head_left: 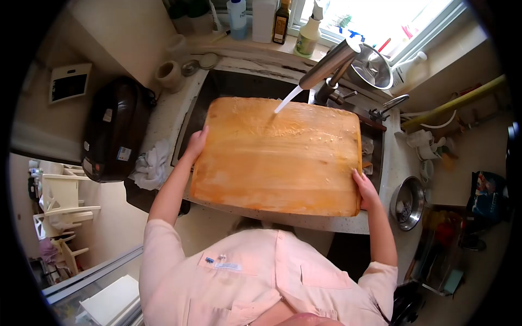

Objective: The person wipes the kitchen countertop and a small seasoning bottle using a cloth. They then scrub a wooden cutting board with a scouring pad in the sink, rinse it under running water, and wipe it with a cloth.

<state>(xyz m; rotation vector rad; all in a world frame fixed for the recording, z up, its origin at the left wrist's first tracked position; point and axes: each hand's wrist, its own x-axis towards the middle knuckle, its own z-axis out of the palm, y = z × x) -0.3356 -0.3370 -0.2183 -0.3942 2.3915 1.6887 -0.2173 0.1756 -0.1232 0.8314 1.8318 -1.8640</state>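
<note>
A large wooden cutting board (272, 163) spans the sink, held between both my hands. My left hand (198, 142) grips its left edge near the upper corner, with the fingers partly hidden behind the wood. On the opposite side, my right hand (366, 189) is closed around the right edge, lower down, thumb on top. Water runs from the faucet (331, 62) onto the upper part of the board, where the surface is wet and beaded with drops. Most of the sink (234, 81) is covered by the board.
A dark rice cooker (117, 130) and a white cloth (151, 165) are on the left counter. Behind the faucet rests a metal bowl (371, 66), near a spray bottle (308, 37). Another metal bowl (408, 204) sits at right, by white cups (427, 142).
</note>
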